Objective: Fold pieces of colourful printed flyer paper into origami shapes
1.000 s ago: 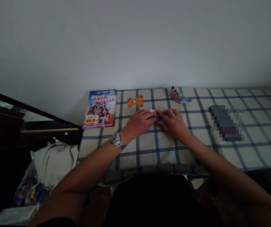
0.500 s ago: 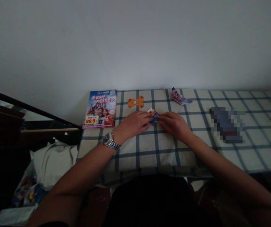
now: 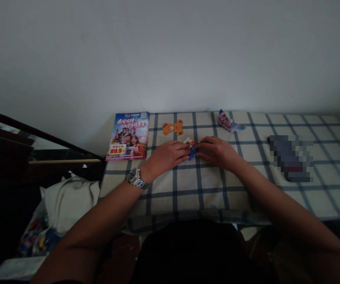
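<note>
The small paper (image 3: 192, 152) at mid-frame is blue with orange and off-white patches, over a cream tablecloth (image 3: 184, 189) checked in dark blue-grey. Just above, the bear cutout (image 3: 173, 127) is orange-brown; left of centre, the leaflet (image 3: 132, 132) is blue and pink with a yellow price box (image 3: 117, 150).

1 orange bear (image 3: 173, 127) shows on checked cloth (image 3: 217, 193).

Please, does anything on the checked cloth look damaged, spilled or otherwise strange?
Yes, one thing: the dark object on the right appears as coarse square blocks, so its details cannot be told. Nothing looks spilled. The folded paper near the wall lies slanted to the cloth's lines, without clear damage.
</note>
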Motion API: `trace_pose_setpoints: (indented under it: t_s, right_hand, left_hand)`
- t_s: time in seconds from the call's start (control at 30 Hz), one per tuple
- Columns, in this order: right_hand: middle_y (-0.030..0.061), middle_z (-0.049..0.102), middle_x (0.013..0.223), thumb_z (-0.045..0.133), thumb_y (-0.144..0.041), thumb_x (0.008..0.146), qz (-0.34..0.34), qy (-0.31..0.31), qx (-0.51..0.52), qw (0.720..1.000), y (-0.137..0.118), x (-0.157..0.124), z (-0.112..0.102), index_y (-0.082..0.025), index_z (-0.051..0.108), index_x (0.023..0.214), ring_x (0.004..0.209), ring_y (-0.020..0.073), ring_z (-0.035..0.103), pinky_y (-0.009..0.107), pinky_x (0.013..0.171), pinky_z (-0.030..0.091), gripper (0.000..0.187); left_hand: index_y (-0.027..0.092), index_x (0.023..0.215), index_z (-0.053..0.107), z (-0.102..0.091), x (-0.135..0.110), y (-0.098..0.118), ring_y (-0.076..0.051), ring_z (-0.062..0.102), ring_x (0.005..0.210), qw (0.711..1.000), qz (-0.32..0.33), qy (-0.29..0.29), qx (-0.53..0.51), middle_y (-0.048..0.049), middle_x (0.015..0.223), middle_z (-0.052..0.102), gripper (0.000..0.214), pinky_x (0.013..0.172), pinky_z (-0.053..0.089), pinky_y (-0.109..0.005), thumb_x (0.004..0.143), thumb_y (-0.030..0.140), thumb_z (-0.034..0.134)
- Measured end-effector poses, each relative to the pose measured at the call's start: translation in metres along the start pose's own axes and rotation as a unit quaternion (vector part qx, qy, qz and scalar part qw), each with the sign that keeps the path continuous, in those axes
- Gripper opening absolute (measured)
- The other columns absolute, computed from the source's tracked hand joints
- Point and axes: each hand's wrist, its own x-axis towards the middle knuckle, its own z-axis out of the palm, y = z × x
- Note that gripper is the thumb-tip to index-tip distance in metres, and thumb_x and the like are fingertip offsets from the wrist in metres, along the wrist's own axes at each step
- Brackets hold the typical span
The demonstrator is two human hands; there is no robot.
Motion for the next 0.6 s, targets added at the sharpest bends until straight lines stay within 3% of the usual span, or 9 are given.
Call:
trace_pose_setpoints:
  t_s: [0.17, 0.33, 0.6]
  right_hand:
    - [0.0112, 0.071, 0.116, 0.069, -0.038, 0.100, -0.034, 0.000, 0.021, 0.999, 0.005, 0.003, 0.004, -0.026, 0.075, 0.125, 0.106, 0.0281, 0.068, 0.045, 0.094, 0.057, 0.029]
    - [0.0110, 0.072, 0.116, 0.061, -0.037, 0.105, -0.040, 0.016, 0.031, 0.999, 0.008, 0.002, 0.014, -0.025, 0.077, 0.122, 0.105, 0.0271, 0.067, 0.044, 0.093, 0.056, 0.026]
    - [0.0117, 0.072, 0.106, 0.057, -0.033, 0.107, -0.022, 0.046, 0.041, 0.998, 0.004, 0.002, 0.016, -0.021, 0.078, 0.102, 0.095, 0.0246, 0.067, 0.040, 0.085, 0.056, 0.025]
  left_hand:
    - [0.023, 0.121, 0.075, -0.001, 0.001, 0.004, -0.021, 0.067, 0.116, 1.000, -0.012, 0.017, -0.007, -0.0046, 0.131, 0.073, 0.024, 0.099, 0.058, -0.036, 0.108, 0.034, 0.058]
    - [0.022, 0.119, 0.075, 0.001, 0.002, 0.004, -0.021, 0.067, 0.114, 1.000, -0.011, 0.027, -0.008, -0.0057, 0.128, 0.074, 0.025, 0.098, 0.058, -0.038, 0.108, 0.034, 0.057]
    - [0.021, 0.124, 0.072, -0.002, -0.002, 0.001, -0.020, 0.067, 0.122, 0.996, -0.044, 0.026, -0.079, -0.0084, 0.137, 0.067, 0.024, 0.106, 0.057, -0.038, 0.106, 0.034, 0.062]
